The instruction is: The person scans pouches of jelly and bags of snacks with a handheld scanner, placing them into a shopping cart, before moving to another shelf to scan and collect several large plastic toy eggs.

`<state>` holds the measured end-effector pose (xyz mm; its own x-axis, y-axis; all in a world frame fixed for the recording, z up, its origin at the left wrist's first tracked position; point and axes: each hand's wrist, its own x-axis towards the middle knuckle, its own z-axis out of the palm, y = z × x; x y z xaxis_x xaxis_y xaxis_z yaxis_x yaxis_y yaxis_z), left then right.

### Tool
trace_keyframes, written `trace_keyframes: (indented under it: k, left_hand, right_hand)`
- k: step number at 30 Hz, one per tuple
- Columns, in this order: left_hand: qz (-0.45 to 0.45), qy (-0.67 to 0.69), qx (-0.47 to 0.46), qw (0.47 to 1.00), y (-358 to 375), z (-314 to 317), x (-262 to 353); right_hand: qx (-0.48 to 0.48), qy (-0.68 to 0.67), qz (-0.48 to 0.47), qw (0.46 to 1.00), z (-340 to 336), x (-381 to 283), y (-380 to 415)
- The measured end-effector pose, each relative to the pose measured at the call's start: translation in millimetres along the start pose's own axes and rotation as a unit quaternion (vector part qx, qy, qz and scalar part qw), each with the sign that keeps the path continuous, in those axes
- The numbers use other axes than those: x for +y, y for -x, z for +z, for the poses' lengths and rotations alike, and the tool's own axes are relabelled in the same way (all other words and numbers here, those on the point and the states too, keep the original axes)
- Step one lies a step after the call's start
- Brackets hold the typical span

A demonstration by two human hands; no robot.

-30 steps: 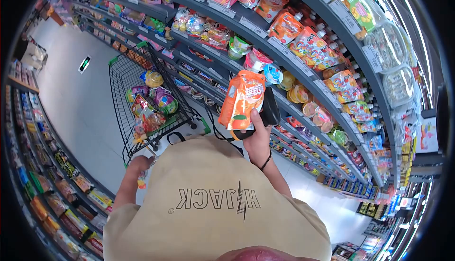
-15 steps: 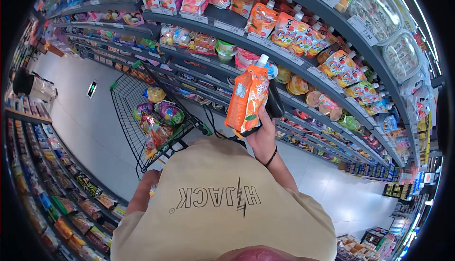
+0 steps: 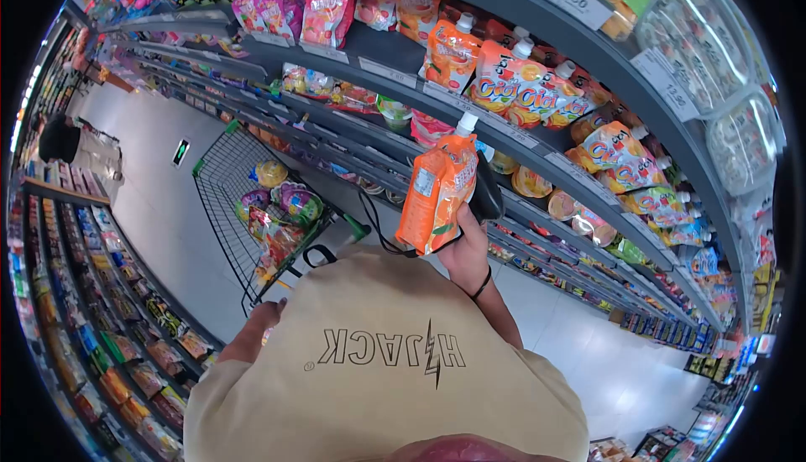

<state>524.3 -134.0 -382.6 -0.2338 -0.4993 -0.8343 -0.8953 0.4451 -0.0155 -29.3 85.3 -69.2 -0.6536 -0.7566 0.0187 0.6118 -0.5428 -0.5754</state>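
My right hand (image 3: 466, 248) is closed around an orange jelly drink pouch (image 3: 437, 198) with a white cap, held upright and slightly tilted in front of the shelf. A black object (image 3: 487, 193) shows behind the pouch in the same hand; its kind is hidden. A black cord loops down to the left of the pouch. At the rear end of a shopping cart (image 3: 243, 172) is my left hand (image 3: 267, 318), partly covered by my shirt, its fingers mostly hidden. Inside the cart lie several wrapped packages (image 3: 298, 202), purple, yellow and red.
Shelves (image 3: 378, 76) with jelly pouches (image 3: 453, 55), price tags and clear tubs (image 3: 697, 34) curve across the front and right. More stocked shelves (image 3: 109, 294) stand on the left. A person (image 3: 80, 147) is at the far left of the aisle. White floor (image 3: 168, 193) surrounds the cart.
The view has shifted, and the upper shelf appears a little closer. The pouch sits slightly lower in view, still in my right hand. My left hand stays by the cart.
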Motion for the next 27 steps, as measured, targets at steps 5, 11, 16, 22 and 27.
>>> trace_keyframes:
  k: [5, 11, 16, 22, 27]
  left_hand:
    - [-0.081, 0.03, 0.029, 0.996, 67.9, -62.3, 65.6]
    - [-0.009, 0.021, 0.183, 0.983, 26.9, -78.6, 76.9]
    - [0.129, 0.17, 0.31, 0.926, 42.6, -175.5, 131.9]
    - [0.394, 0.335, 0.363, 0.775, 97.7, -325.4, 196.0]
    - [0.499, 0.439, 0.129, 0.736, 165.9, -412.3, 253.7]
  right_hand:
    - [-0.009, -0.024, 0.056, 0.998, -34.4, 5.4, -2.6]
    - [-0.032, 0.022, 0.023, 0.999, -24.3, 9.1, -15.1]
    - [-0.039, 0.013, 0.004, 0.999, 12.3, 22.9, -31.1]
    - [0.009, 0.028, 0.04, 0.999, 30.6, 47.5, -38.4]
    - [0.017, 0.004, 0.057, 0.998, 60.3, 66.6, -48.4]
